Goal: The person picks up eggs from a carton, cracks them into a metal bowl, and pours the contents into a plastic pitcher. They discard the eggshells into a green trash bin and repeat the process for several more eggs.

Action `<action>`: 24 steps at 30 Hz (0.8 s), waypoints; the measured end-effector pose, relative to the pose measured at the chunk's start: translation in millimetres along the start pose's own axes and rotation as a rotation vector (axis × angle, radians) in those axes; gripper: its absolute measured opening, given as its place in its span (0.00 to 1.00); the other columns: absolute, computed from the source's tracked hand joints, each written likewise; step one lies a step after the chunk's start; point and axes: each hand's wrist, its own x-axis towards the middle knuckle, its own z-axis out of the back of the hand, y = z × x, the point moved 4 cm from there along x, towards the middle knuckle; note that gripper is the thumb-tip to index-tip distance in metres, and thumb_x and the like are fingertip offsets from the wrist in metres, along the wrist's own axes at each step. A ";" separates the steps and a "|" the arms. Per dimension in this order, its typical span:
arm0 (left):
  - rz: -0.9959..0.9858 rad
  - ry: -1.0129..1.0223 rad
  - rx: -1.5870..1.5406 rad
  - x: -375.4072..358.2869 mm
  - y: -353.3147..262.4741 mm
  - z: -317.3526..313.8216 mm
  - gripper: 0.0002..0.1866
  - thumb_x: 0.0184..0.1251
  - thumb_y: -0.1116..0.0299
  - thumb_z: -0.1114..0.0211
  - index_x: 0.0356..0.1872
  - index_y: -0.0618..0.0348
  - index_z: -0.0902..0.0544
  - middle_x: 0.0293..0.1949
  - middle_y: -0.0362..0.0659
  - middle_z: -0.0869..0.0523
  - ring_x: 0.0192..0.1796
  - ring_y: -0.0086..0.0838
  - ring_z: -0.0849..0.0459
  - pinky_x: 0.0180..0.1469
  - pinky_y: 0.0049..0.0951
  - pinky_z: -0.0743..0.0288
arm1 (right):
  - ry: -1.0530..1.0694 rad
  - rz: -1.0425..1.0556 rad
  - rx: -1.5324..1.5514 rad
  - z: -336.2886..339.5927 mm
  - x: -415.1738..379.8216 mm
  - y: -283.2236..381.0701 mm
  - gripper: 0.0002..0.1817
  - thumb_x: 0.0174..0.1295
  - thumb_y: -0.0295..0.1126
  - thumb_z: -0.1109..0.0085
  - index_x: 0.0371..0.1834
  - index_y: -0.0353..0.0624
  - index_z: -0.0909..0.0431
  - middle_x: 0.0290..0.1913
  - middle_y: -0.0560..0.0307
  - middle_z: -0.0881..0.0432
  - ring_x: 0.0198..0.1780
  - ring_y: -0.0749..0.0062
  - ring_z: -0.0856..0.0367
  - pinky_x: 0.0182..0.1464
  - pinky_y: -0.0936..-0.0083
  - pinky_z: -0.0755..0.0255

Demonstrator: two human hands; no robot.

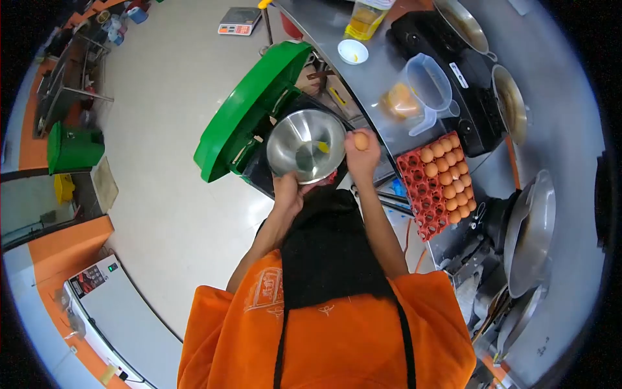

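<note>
My left hand (pixel 289 193) grips the near rim of a metal mixing bowl (pixel 285 139), holding it over a green bin with its lid (pixel 253 104) raised. Raw egg with a yellow yolk (pixel 322 147) lies in the bowl. In my right hand (pixel 364 159) is a whole brown egg (pixel 361 141), close beside the bowl's right rim. To the right, a red egg tray (pixel 424 194) on the steel counter carries brown eggs on its right side and bare cups on its left.
A clear plastic jug (pixel 427 81) with orange-yellow contents stands on the counter, near a small white bowl (pixel 353 52) and an oil container (pixel 367 21). Behind them sit a black stove (pixel 447 84) and several pans. A digital scale (pixel 240 21) lies beyond the bin.
</note>
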 end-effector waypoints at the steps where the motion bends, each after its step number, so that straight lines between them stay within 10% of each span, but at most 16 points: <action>1: -0.006 -0.011 -0.008 3.1 0.1 5.8 0.29 0.58 0.82 0.60 0.64 0.73 0.45 0.58 0.63 0.31 0.52 0.54 0.20 0.45 0.44 0.13 | -0.058 -0.008 0.030 1.8 3.0 2.4 0.11 0.52 0.28 0.33 0.36 0.38 0.23 0.32 0.57 0.21 0.36 0.74 0.23 0.41 0.75 0.27; 11: -0.047 -0.074 -0.053 7.0 -0.7 17.3 0.28 0.60 0.82 0.57 0.65 0.66 0.46 0.58 0.58 0.30 0.52 0.52 0.20 0.44 0.47 0.13 | -0.005 0.055 -0.009 -6.6 7.9 -10.9 0.13 0.56 0.31 0.34 0.40 0.38 0.24 0.35 0.54 0.21 0.37 0.74 0.23 0.41 0.75 0.26; 14: -0.085 -0.077 -0.022 5.3 -2.1 21.6 0.30 0.59 0.82 0.54 0.64 0.53 0.49 0.58 0.56 0.31 0.50 0.51 0.18 0.39 0.49 0.13 | 0.336 0.081 -0.040 -16.5 4.3 45.9 0.16 0.57 0.30 0.35 0.47 0.38 0.26 0.39 0.54 0.21 0.37 0.74 0.23 0.41 0.76 0.26; 18: -0.119 -0.063 0.090 -0.9 5.0 21.8 0.33 0.58 0.82 0.52 0.66 0.53 0.49 0.58 0.55 0.31 0.52 0.49 0.20 0.37 0.46 0.13 | 0.813 0.331 -0.233 -63.9 -17.8 27.7 0.21 0.61 0.38 0.38 0.53 0.39 0.29 0.39 0.39 0.19 0.42 0.47 0.19 0.44 0.61 0.26; 24: -0.189 -0.115 0.115 -0.9 21.7 28.4 0.36 0.56 0.82 0.51 0.68 0.51 0.50 0.58 0.53 0.32 0.54 0.47 0.22 0.36 0.45 0.13 | 1.141 0.266 -0.622 -88.8 -40.8 3.0 0.23 0.65 0.48 0.47 0.52 0.39 0.31 0.42 0.32 0.20 0.44 0.34 0.22 0.44 0.48 0.28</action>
